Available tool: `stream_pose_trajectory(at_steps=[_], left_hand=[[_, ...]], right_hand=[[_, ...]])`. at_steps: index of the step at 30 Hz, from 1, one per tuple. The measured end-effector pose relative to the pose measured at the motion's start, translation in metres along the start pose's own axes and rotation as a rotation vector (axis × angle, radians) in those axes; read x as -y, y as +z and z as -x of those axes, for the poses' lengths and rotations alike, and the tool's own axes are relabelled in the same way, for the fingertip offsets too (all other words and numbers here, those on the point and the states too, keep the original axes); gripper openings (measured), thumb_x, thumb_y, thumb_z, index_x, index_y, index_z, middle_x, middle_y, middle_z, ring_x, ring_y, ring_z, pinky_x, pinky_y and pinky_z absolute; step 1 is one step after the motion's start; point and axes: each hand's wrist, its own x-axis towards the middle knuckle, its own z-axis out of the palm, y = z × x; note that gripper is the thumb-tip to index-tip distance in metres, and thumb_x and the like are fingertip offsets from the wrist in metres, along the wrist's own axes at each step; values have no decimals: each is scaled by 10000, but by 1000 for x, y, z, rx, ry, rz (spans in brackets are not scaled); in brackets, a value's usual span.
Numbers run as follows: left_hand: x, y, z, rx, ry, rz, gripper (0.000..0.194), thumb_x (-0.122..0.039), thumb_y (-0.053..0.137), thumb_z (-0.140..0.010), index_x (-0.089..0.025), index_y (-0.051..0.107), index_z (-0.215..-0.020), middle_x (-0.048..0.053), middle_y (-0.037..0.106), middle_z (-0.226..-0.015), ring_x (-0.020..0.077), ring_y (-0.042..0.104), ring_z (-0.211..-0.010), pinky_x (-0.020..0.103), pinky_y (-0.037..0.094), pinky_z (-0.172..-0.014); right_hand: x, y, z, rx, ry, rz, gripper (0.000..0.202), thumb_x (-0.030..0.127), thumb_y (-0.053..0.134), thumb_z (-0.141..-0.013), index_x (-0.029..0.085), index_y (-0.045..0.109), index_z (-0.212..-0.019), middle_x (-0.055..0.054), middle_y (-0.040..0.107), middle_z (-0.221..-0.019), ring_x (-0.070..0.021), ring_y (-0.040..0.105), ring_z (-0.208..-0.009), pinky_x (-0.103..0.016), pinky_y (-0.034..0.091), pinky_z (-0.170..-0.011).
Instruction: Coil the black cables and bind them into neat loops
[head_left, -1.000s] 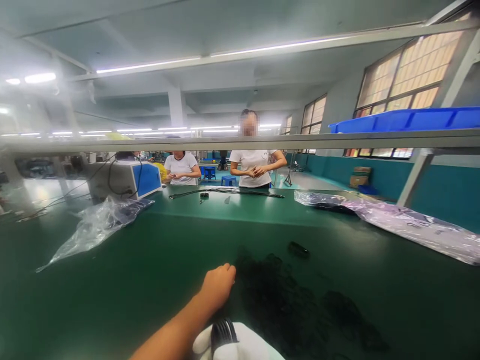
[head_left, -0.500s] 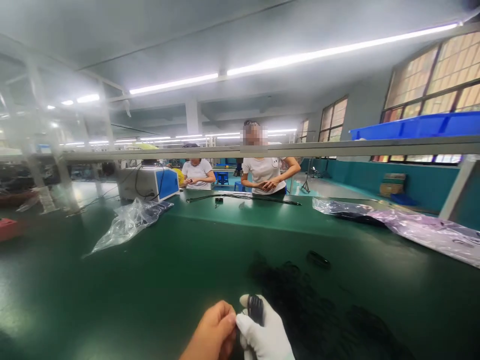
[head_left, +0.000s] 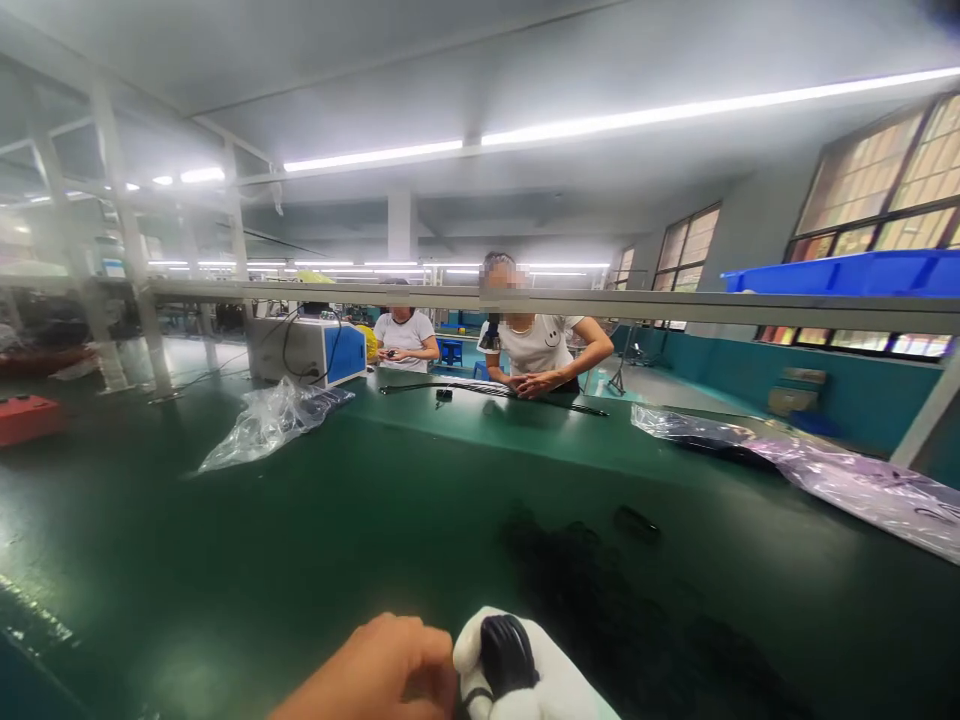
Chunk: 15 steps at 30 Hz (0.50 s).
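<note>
My right hand (head_left: 521, 665), in a white glove, is closed round a small coiled black cable (head_left: 508, 650) near the bottom middle of the head view. Bare and curled, my left hand (head_left: 390, 665) is right beside it on the left, with its fingertips turned down and out of sight. Whether the left fingers pinch a cable end cannot be seen. Just beyond my right hand, a dark heap of black cables (head_left: 592, 580) lies on the green table (head_left: 315, 540). One separate black cable coil (head_left: 636, 521) rests past the heap.
Clear plastic bags lie at the left (head_left: 274, 425) and right (head_left: 847, 465). A blue and grey machine (head_left: 307, 350) and a red box (head_left: 30, 420) stand on the left. Long black cables (head_left: 495, 393) lie at the far edge, before a co-worker (head_left: 536, 350). A rail (head_left: 637, 303) crosses above.
The view has shifted slightly. My left hand has turned, its back now facing up and its fingers lower. The gloved hand with the coil shows larger and lower. The co-worker leans further forward.
</note>
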Motion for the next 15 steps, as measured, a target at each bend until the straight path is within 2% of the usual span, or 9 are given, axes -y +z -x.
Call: stream_pose_trajectory(at_steps=[1,3,5,7,9,11,13,15], left_hand=[[-5,-4,3,-1,-12,-113,92,-131,583,-624,-203,639,-631,-18,602,-707,164,530,-727,246,337,-650],[-13,-11,7,-5,-10,-191,168,-137,603,-613,-251,706,-681,-21,624,-778,192,528,-820,255,356,-715],[-16,-16,11,-20,9,-161,239,-147,616,-615,-282,733,-773,-22,649,-776,210,526,-866,258,367,-743],[-12,-18,11,-55,56,-101,316,-141,619,-616,-287,727,-875,-27,673,-787,213,527,-900,261,369,-784],[-5,-17,9,-101,78,-40,427,-141,642,-606,-293,693,-1002,-29,677,-884,207,526,-925,268,366,-835],[3,-14,6,-128,78,24,559,-158,680,-594,-307,628,-1129,-21,649,-1007,208,518,-971,281,358,-891],[6,-11,4,-109,74,67,648,-161,700,-584,-322,574,-1199,-12,612,-1095,217,498,-1040,291,345,-937],[4,-6,2,-54,66,80,694,-144,696,-581,-326,539,-1233,-1,582,-1147,218,482,-1090,290,340,-960]], right_hand=[[-3,-1,-1,18,-18,-34,285,226,786,-615,129,592,-800,23,554,-601,-74,463,-542,-210,325,-530],[-11,-7,-3,48,-57,-215,340,222,776,-617,145,599,-896,-2,618,-722,-84,512,-570,-197,334,-502],[-20,-17,-3,113,-96,-426,441,284,754,-660,164,585,-1048,-43,647,-898,-109,586,-638,-181,353,-484],[-27,-25,-4,196,-141,-515,526,347,719,-711,160,546,-1171,-82,638,-1001,-146,640,-715,-177,383,-494],[-29,-29,-5,266,-131,-493,585,339,707,-722,143,511,-1236,-100,641,-1006,-163,659,-707,-190,403,-507],[-28,-27,-10,279,-64,-435,646,252,691,-705,146,456,-1298,-97,646,-998,-149,650,-665,-203,414,-516],[-28,-20,-16,275,8,-310,749,151,695,-633,140,414,-1327,-67,662,-884,-115,606,-591,-192,388,-498],[-33,-14,-22,212,26,-141,842,98,726,-550,136,405,-1327,-24,648,-771,-106,564,-577,-186,370,-492]])
